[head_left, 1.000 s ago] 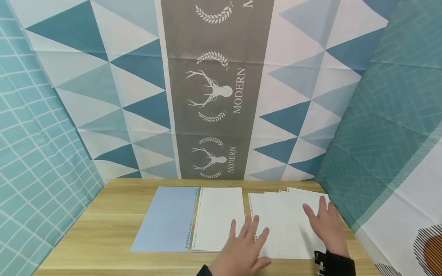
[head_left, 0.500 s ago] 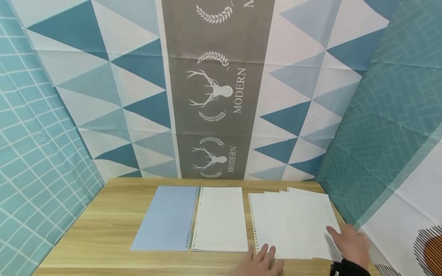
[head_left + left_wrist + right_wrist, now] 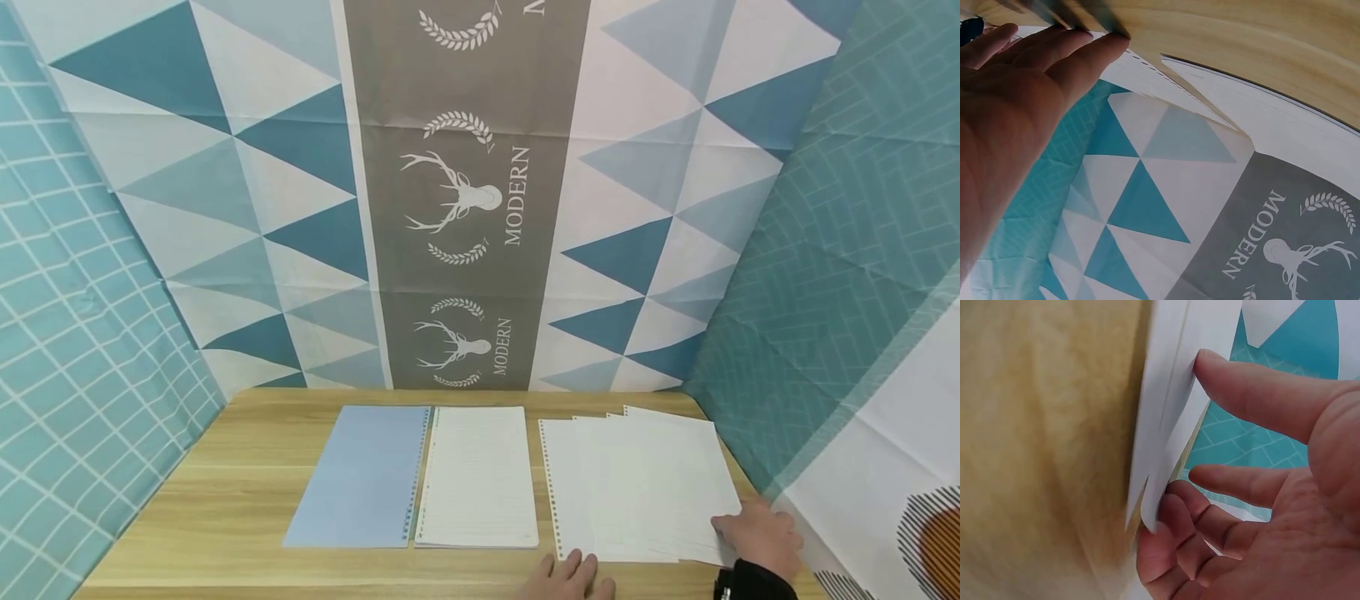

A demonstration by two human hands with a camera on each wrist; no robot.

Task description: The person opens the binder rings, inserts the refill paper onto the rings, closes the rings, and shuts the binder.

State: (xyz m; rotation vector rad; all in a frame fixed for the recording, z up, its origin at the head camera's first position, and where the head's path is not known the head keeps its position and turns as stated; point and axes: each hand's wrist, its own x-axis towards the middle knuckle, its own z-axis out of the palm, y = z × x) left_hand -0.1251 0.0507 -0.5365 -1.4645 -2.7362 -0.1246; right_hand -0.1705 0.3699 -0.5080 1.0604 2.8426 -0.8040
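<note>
Several loose white sheets of paper point(image 3: 645, 492) with punched holes lie fanned out on the right of the table. At their lower right corner my right hand point(image 3: 763, 540) pinches the edge. In the right wrist view its thumb point(image 3: 1241, 387) presses on top of a sheet point(image 3: 1175, 381), while curled fingers reach under the lifted corner. My left hand point(image 3: 566, 577) rests near the lower left corner of the sheets, its fingers point(image 3: 1085, 69) extended and close to the tabletop. It holds nothing.
Left of the loose sheets lies a stack of lined paper point(image 3: 480, 483) with holes along its left edge. Beside it is a light blue notebook cover point(image 3: 360, 475). The wooden table point(image 3: 210, 500) ends at patterned cloth walls point(image 3: 465, 250) on the back and sides.
Both hands have come down toward the near edge of the loose sheets. My right hand has moved from their upper right side to the lower right corner and taken hold there.
</note>
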